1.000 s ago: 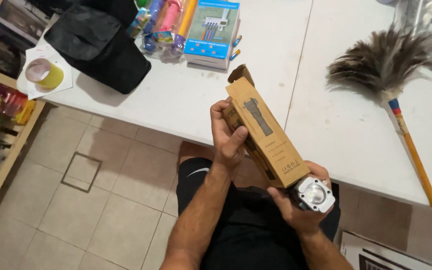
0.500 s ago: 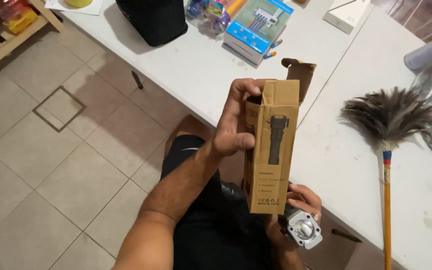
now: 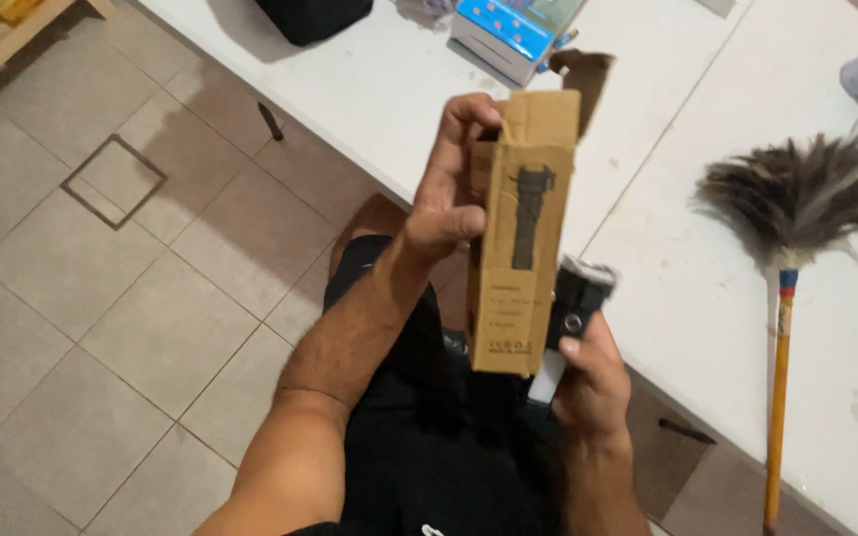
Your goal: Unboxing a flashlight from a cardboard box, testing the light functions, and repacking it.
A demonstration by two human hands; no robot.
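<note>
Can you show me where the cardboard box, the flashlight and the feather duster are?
box [image 3: 516, 268]: head view, on its brown front face.
flashlight [image 3: 576, 296]: head view, on its black body beside the box.
duster [image 3: 796, 199]: head view, on its feathery head.

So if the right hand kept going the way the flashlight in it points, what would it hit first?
Probably the white table: the right hand aims the black flashlight up past the cardboard box toward the table's edge. Depth is unclear.
</note>
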